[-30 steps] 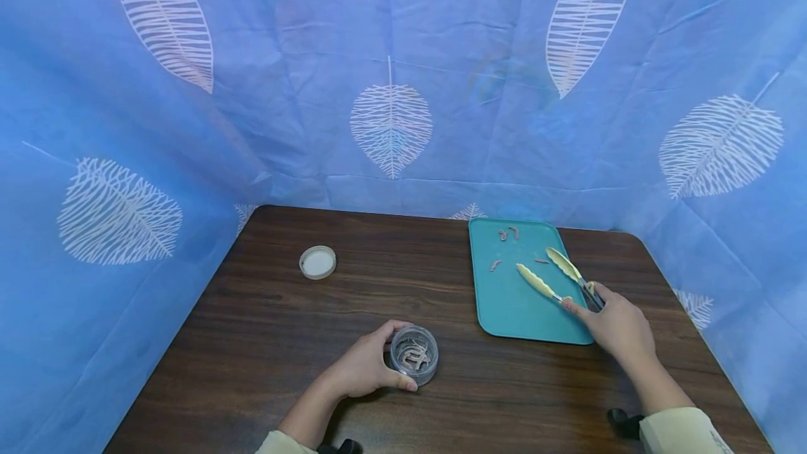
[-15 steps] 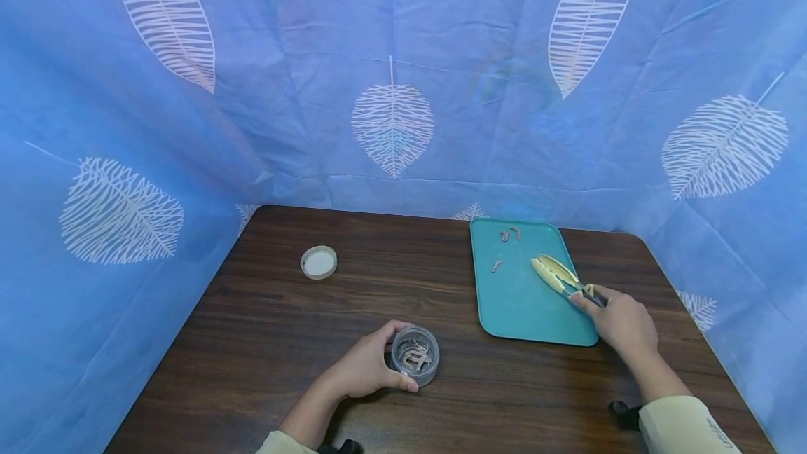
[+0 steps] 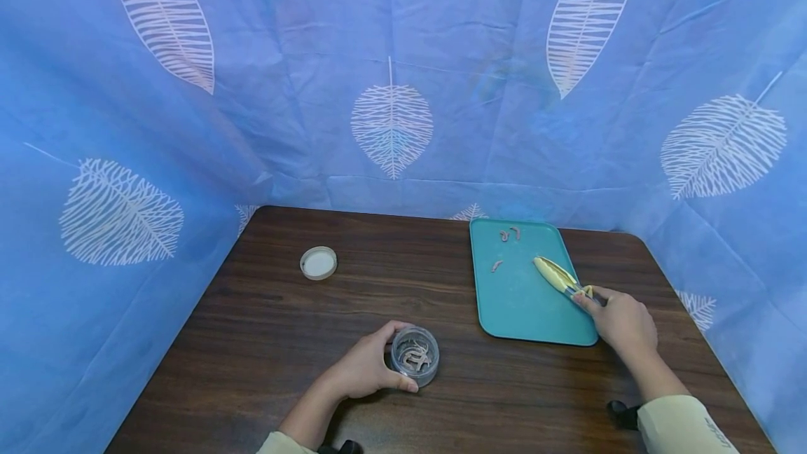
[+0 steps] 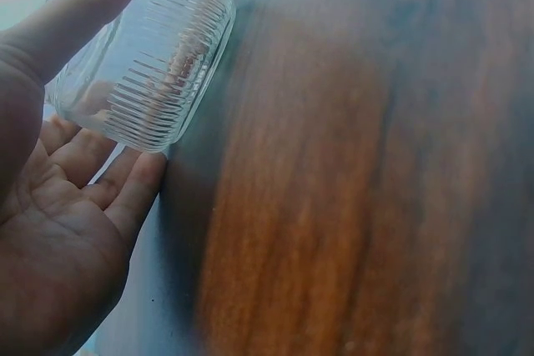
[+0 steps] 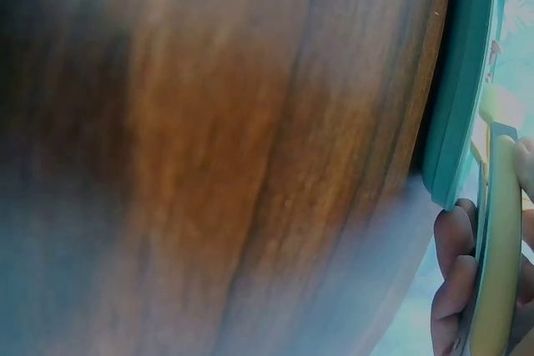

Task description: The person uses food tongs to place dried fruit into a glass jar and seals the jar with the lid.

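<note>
My left hand curls its thumb and fingers round a small clear jar standing on the table. Several pinkish worm-like pieces lie inside it. In the left wrist view the jar shows ribbed sides. My right hand grips yellow-tipped tongs over the right part of a teal tray. The tong tips are pressed together; whether a piece is between them is hidden. On the tray lie a worm-like piece and two more near its far edge. The right wrist view shows the yellow tong handle between thumb and fingers.
A round lid with a white inside lies at the back left of the brown wooden table. Blue cloth with white leaf prints hangs behind the table and at its sides.
The spread tongs have come together over the tray. The worm-like piece that lay between their tips is out of sight. My left hand and the jar have stayed put.
</note>
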`<state>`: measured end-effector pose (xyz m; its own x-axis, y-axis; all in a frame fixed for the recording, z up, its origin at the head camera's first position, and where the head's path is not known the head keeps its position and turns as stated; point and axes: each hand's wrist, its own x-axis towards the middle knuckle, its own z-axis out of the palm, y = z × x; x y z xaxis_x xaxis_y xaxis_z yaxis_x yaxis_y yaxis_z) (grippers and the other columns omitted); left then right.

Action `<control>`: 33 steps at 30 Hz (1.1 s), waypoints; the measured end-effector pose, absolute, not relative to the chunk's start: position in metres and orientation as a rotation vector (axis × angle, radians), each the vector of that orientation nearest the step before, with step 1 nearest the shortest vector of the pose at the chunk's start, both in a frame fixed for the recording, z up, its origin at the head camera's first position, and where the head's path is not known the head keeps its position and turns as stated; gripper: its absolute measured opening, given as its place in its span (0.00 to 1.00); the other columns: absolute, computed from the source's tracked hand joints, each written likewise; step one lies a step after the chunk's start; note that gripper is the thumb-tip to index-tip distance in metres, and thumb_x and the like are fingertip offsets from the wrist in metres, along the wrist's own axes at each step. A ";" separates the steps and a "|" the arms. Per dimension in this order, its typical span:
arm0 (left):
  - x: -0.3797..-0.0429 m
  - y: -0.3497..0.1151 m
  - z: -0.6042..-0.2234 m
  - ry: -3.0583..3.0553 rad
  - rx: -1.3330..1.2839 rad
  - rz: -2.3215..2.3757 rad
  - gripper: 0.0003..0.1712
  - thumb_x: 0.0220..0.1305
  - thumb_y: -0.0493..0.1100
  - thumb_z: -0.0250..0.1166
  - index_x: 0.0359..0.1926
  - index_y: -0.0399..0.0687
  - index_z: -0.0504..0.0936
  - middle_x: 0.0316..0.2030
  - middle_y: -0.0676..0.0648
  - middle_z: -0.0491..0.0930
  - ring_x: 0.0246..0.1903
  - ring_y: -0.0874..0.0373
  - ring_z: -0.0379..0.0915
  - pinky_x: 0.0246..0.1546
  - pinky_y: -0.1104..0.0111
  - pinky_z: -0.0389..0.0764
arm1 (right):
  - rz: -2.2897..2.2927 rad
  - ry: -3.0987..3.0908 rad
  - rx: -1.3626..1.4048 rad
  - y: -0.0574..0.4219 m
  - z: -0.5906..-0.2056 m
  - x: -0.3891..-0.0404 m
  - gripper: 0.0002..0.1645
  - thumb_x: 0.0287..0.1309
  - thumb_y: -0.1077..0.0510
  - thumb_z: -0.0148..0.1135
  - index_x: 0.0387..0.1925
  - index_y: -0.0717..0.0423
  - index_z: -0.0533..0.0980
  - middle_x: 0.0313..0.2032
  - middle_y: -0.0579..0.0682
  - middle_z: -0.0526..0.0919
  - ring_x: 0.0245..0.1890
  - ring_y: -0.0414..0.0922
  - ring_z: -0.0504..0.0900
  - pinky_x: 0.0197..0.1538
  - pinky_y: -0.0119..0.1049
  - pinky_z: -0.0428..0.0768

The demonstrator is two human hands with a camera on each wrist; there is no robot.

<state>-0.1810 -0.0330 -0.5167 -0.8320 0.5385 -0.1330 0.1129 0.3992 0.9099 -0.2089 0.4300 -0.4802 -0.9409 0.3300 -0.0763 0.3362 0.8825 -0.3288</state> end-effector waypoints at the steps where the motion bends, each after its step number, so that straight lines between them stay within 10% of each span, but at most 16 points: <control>1: -0.181 -0.033 -0.516 2.254 0.562 1.423 0.50 0.44 0.54 0.83 0.67 0.71 0.67 0.59 0.55 0.79 0.63 0.51 0.76 0.61 0.53 0.76 | -0.539 3.030 0.540 0.430 -0.480 -0.209 0.53 0.62 0.21 0.48 0.72 0.56 0.66 0.30 0.63 0.83 0.20 0.47 0.70 0.20 0.39 0.65; 33: -0.181 -0.033 -0.519 2.267 0.556 1.410 0.50 0.43 0.55 0.83 0.67 0.74 0.66 0.59 0.57 0.79 0.64 0.52 0.75 0.62 0.54 0.76 | -0.520 3.227 0.194 0.353 -0.464 -0.160 0.39 0.65 0.31 0.58 0.63 0.55 0.77 0.07 0.43 0.68 0.11 0.41 0.58 0.17 0.35 0.59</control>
<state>-0.1810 -0.0333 -0.5192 -0.8353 0.5334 -0.1333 0.1164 0.4084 0.9054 -0.1598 0.3529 -0.4644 -0.9842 0.1374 0.1114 0.0955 0.9428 -0.3195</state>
